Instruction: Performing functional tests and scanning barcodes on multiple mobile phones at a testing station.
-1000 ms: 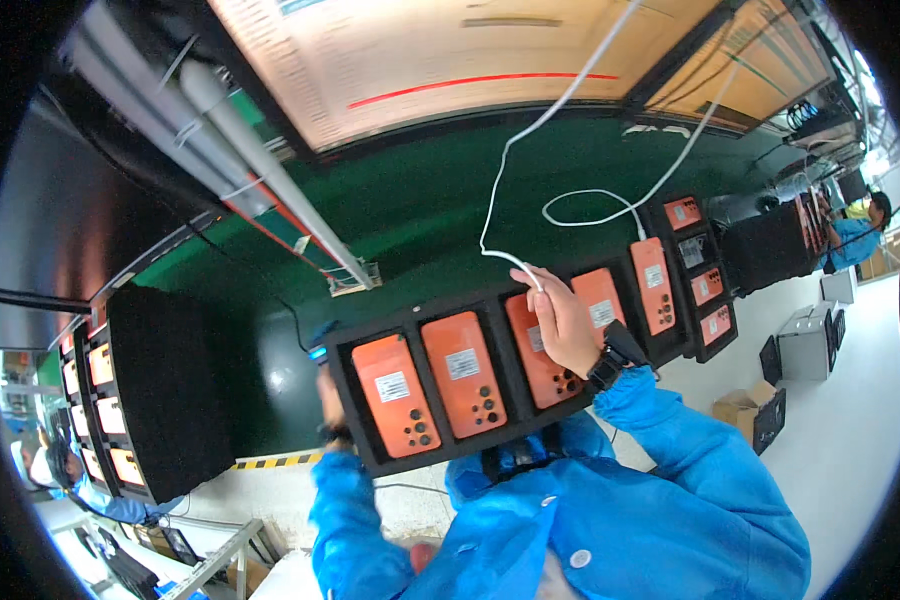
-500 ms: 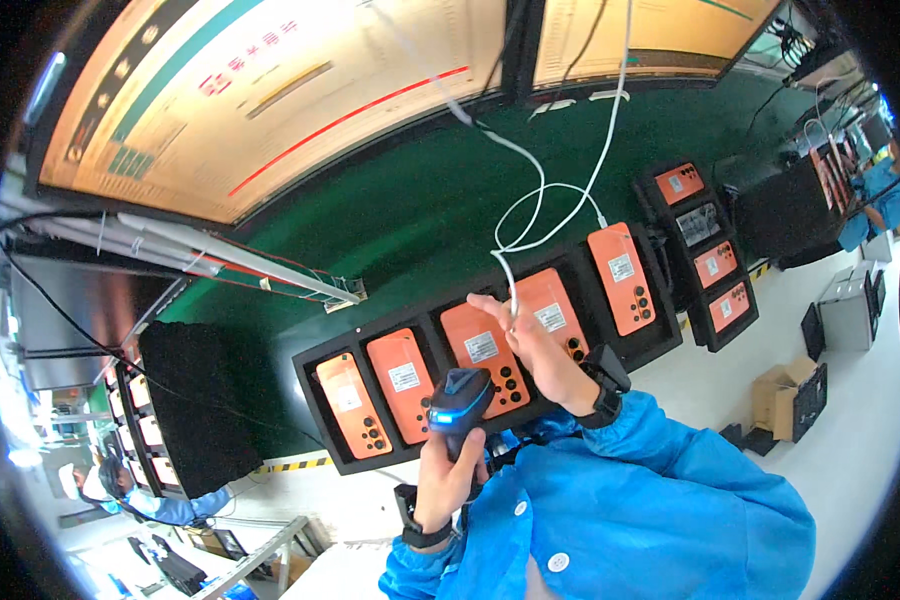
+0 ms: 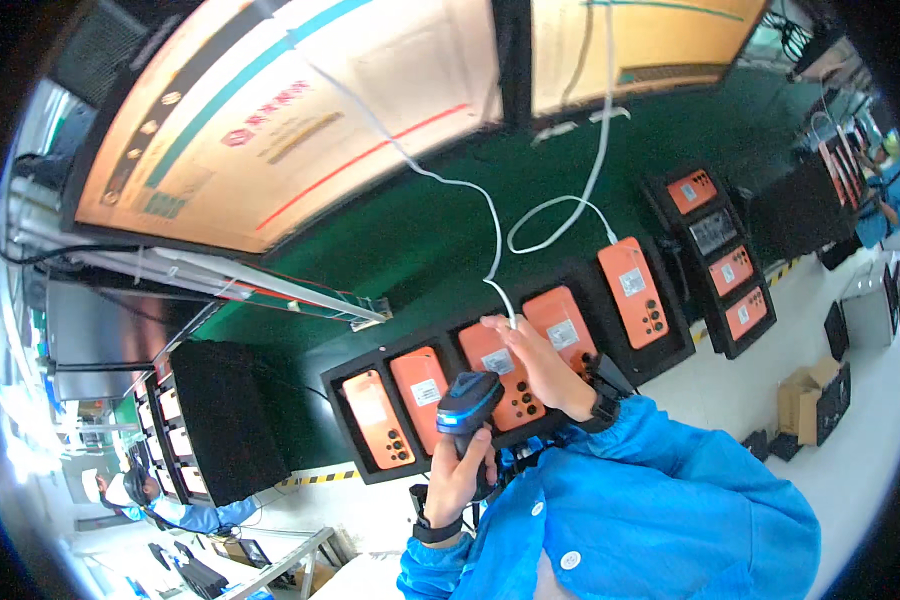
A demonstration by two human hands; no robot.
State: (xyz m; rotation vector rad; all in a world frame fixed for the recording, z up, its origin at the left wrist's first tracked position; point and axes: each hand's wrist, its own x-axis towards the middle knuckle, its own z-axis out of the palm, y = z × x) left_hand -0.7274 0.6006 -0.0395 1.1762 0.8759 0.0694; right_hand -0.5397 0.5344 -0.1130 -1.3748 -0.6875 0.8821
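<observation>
1. Largest is our green bench (image 3: 430, 250), with a lit monitor (image 3: 430, 70) standing along its far side.
2. Nearer us lies a long black tray (image 3: 676, 325), holding five orange phones, backs up, each in its own slot.
3. Our right arm slants in from the lower right, blue sleeve bent at the elbow; the right hand (image 3: 542, 368) lies over the third and fourth phones from the left, pointing up and leftward. Its fingers are fairly straight and nearly together, closed on a cable end — we cannot see the exact pinch.
4. Our left hand (image 3: 455, 478) comes up from below, upright, its fingers curled around a handle with the thumb raised.
5. That handle belongs to a black scanner (image 3: 470, 400), blue-lit, its head over the lower ends of the second and third phones.
6. Thinnest is the white cable (image 3: 497, 238) — it winds upward from our right fingertips.
</observation>
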